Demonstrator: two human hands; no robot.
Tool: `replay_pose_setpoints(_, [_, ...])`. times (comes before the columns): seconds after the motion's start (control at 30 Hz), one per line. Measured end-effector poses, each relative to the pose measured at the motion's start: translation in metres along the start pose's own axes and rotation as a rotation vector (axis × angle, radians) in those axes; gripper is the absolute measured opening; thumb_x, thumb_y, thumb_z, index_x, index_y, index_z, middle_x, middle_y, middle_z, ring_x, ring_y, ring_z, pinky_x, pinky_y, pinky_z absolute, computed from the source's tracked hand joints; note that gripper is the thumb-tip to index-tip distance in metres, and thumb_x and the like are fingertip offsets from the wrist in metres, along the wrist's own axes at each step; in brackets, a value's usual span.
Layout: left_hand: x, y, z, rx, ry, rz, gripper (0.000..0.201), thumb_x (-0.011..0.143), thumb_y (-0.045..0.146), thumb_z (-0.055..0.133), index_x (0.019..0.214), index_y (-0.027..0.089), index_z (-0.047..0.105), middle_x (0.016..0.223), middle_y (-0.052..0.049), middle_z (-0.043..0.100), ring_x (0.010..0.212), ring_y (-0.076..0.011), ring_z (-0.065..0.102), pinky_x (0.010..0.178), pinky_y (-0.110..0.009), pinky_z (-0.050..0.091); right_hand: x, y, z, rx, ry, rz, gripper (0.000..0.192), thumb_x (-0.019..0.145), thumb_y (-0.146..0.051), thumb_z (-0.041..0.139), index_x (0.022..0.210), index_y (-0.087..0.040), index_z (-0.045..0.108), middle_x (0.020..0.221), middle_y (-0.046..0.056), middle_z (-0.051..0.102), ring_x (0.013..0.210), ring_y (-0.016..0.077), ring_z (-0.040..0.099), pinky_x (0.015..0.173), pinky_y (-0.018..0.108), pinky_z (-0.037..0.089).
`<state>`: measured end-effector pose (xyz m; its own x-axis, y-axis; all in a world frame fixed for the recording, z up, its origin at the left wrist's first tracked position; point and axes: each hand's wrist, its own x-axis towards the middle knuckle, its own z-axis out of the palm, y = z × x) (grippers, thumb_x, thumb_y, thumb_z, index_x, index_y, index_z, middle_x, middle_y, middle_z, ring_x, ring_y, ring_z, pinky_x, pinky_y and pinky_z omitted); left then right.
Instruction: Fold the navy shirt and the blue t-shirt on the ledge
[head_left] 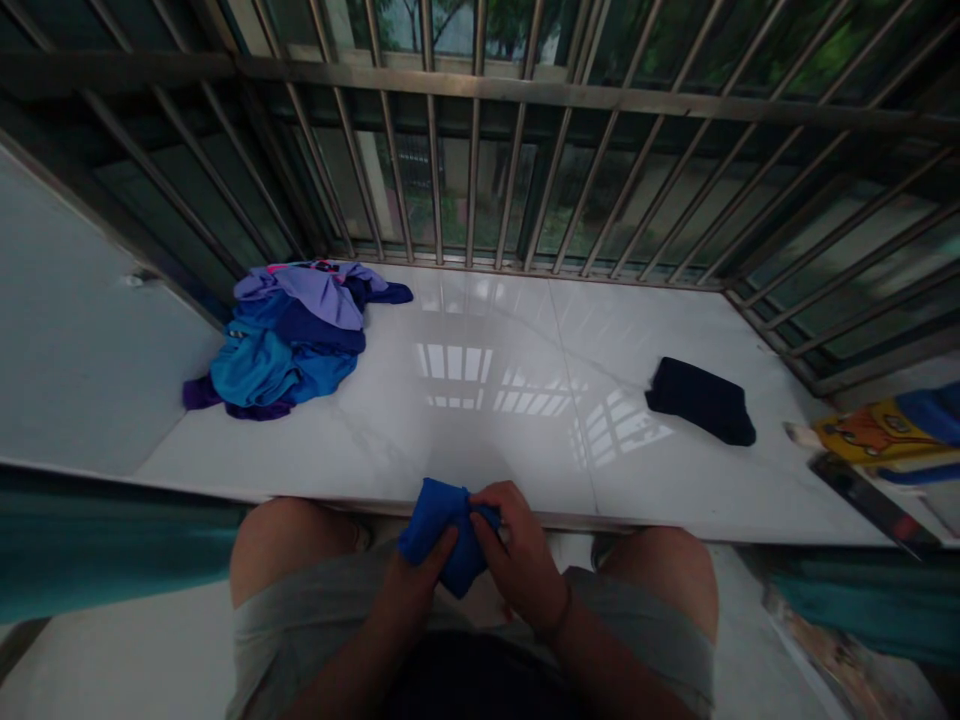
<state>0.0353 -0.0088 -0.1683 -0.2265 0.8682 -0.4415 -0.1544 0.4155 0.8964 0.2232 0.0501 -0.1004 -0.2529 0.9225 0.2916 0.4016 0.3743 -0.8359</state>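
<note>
A small folded blue cloth is held between both hands over my lap, just in front of the white ledge's near edge. My left hand grips it from below and the left. Against its right side, my right hand pinches the cloth with curled fingers. A heap of blue, teal and purple clothes lies at the ledge's back left. A folded dark garment rests on the ledge to the right.
The white glossy ledge is enclosed by metal window bars at the back and right. Colourful books or boxes sit at the far right edge. My bare knees and grey shorts are below the ledge.
</note>
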Motion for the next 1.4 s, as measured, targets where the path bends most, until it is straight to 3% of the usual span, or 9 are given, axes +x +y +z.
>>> replay_pose_setpoints(0.2, [0.028, 0.094, -0.009, -0.083, 0.259, 0.234, 0.055, 0.099, 0.059, 0.078, 0.141, 0.024, 0.072, 0.133, -0.015, 0.082, 0.13, -0.039, 0.078, 0.112, -0.059, 0.066, 0.024, 0.052, -0.059, -0.451, 0.203, -0.119, 0.023, 0.111, -0.032, 0.063, 0.128, -0.025, 0.077, 0.125, 0.014, 0.072, 0.126, 0.0328, 0.068, 0.112, 0.057, 0.06])
replay_pose_setpoints(0.3, [0.048, 0.143, -0.026, 0.207, 0.422, 0.465, 0.057, 0.096, 0.048, 0.082, 0.147, 0.027, 0.066, 0.133, -0.011, 0.079, 0.125, -0.0372, 0.078, 0.116, -0.059, 0.062, 0.029, 0.085, -0.074, -0.591, 0.252, -0.067, 0.03, 0.11, -0.036, 0.062, 0.133, -0.02, 0.074, 0.133, 0.019, 0.07, 0.135, 0.0373, 0.063, 0.119, 0.065, 0.055])
replay_pose_setpoints(0.4, [0.079, 0.165, -0.035, 0.494, 0.403, 0.753, 0.074, 0.092, 0.028, 0.079, 0.162, 0.026, 0.056, 0.161, -0.013, 0.066, 0.148, -0.0397, 0.065, 0.13, -0.061, 0.049, 0.027, 0.103, -0.073, -0.63, 0.263, -0.008, 0.032, 0.11, -0.038, 0.059, 0.13, -0.017, 0.073, 0.134, 0.022, 0.07, 0.136, 0.0381, 0.062, 0.121, 0.065, 0.054])
replay_pose_setpoints(0.47, [0.103, 0.163, -0.029, 0.676, 0.314, 0.846, 0.075, 0.089, 0.02, 0.073, 0.162, 0.018, 0.056, 0.172, -0.021, 0.056, 0.164, -0.0425, 0.049, 0.138, -0.065, 0.037, 0.026, 0.107, -0.069, -0.639, 0.251, 0.008, 0.03, 0.111, -0.036, 0.058, 0.127, -0.018, 0.075, 0.135, 0.021, 0.071, 0.136, 0.037, 0.063, 0.122, 0.063, 0.054])
replay_pose_setpoints(0.63, [0.145, 0.129, -0.007, 1.175, 0.119, 0.639, 0.07, 0.096, 0.033, 0.075, 0.162, 0.017, 0.061, 0.177, -0.028, 0.05, 0.167, -0.0531, 0.041, 0.132, -0.088, 0.019, 0.025, 0.106, -0.065, -0.666, 0.243, 0.016, 0.024, 0.11, -0.031, 0.059, 0.119, -0.019, 0.077, 0.132, 0.019, 0.074, 0.13, 0.0342, 0.067, 0.119, 0.057, 0.057])
replay_pose_setpoints(0.83, [0.166, 0.119, -0.041, 1.326, -0.049, 0.73, 0.077, 0.104, 0.057, 0.068, 0.172, 0.022, 0.055, 0.186, -0.02, 0.04, 0.17, -0.0443, 0.041, 0.138, -0.069, 0.032, 0.023, 0.108, -0.067, -0.698, 0.235, -0.034, 0.019, 0.108, -0.024, 0.06, 0.114, -0.019, 0.077, 0.128, 0.017, 0.077, 0.124, 0.0329, 0.069, 0.116, 0.053, 0.058])
replay_pose_setpoints(0.97, [0.168, 0.116, -0.049, 1.345, -0.004, 0.697, 0.066, 0.11, 0.054, 0.058, 0.172, 0.03, 0.056, 0.186, -0.016, 0.04, 0.171, -0.0479, 0.037, 0.133, -0.081, 0.029, 0.023, 0.109, -0.067, -0.713, 0.252, -0.052, 0.018, 0.107, -0.023, 0.062, 0.113, -0.019, 0.078, 0.126, 0.017, 0.078, 0.123, 0.0335, 0.07, 0.116, 0.053, 0.058])
replay_pose_setpoints(1.13, [0.171, 0.106, -0.015, 1.31, 0.025, 0.738, 0.066, 0.109, 0.052, 0.064, 0.171, 0.028, 0.059, 0.186, -0.021, 0.038, 0.169, -0.0511, 0.039, 0.132, -0.078, 0.034, 0.023, 0.11, -0.067, -0.715, 0.257, -0.079, 0.017, 0.106, -0.021, 0.061, 0.111, -0.019, 0.078, 0.124, 0.017, 0.079, 0.121, 0.0343, 0.071, 0.114, 0.054, 0.058])
replay_pose_setpoints(1.4, [0.193, 0.109, 0.048, 1.113, 0.079, 0.872, 0.07, 0.104, 0.053, 0.073, 0.163, 0.016, 0.062, 0.171, -0.027, 0.057, 0.155, -0.0483, 0.056, 0.13, -0.068, 0.045, 0.021, 0.11, -0.066, -0.718, 0.255, -0.065, 0.017, 0.107, -0.02, 0.061, 0.111, -0.019, 0.077, 0.124, 0.016, 0.079, 0.124, 0.0347, 0.07, 0.117, 0.054, 0.056])
